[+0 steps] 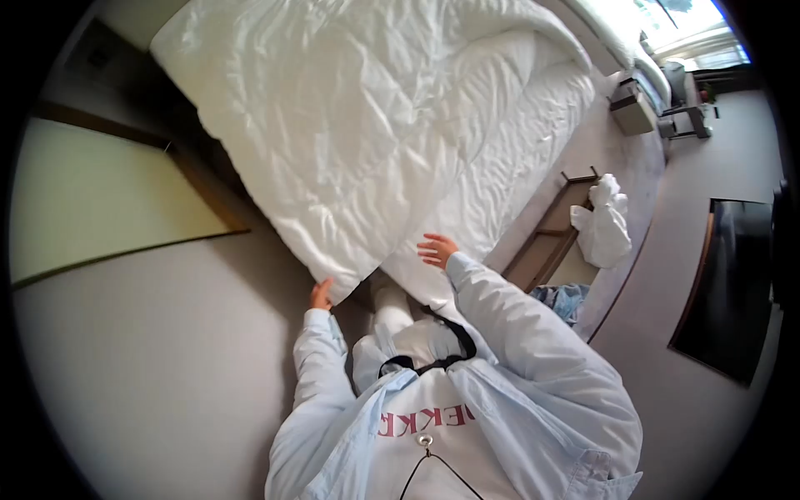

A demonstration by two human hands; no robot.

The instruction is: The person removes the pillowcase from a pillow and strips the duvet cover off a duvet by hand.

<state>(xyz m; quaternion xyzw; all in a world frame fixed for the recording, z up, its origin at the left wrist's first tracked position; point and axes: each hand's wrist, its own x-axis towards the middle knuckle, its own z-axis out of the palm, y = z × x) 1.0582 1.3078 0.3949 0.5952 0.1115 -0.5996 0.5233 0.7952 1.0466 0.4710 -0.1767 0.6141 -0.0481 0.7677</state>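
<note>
A large white duvet [333,125] lies spread over the bed, wrinkled, with one corner reaching down toward my body. At that corner my left hand [322,294] grips the duvet's edge, its fingers closed on the fabric. My right hand [437,249] is held over the white bedding to the right of the corner, fingers spread and holding nothing. Below the duvet's folded edge, more white bedding [508,142] shows along the bed's right side.
A wooden rack or bench [546,250] stands right of the bed, with a white plastic bag [604,225] beside it and bluish fabric [563,302] nearby. A dark television [729,287] is on the right wall. A pale panel [108,196] with dark edging is at left.
</note>
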